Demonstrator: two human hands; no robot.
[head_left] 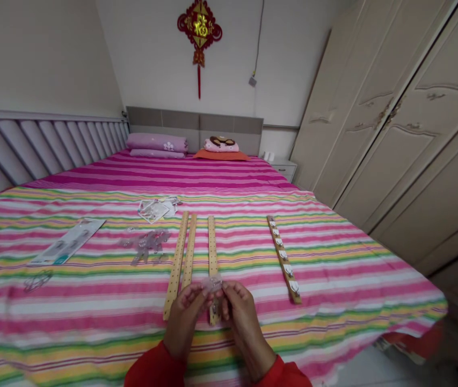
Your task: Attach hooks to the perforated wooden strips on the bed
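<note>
A small clear plastic hook [213, 282] is pinched between the fingertips of my left hand [183, 318] and my right hand [242, 313]. Both hands are closed on it, just above the near part of a wooden strip with rows of holes [212, 247]. Something small and metallic shows on that strip below the fingers, partly hidden. Left of it lie two more perforated wooden strips, one outer [177, 263] and one inner [190, 250]. A pile of similar clear hooks [150, 243] is further left on the striped sheet.
To the right lies a wooden strip with several white hooks [283, 255]. Flat packaging [67, 243] and a small tangle of thin loops [38, 280] lie at left. White packets [158, 208] sit behind the pile. Folded bedding [157, 142] rests by the headboard [164, 116].
</note>
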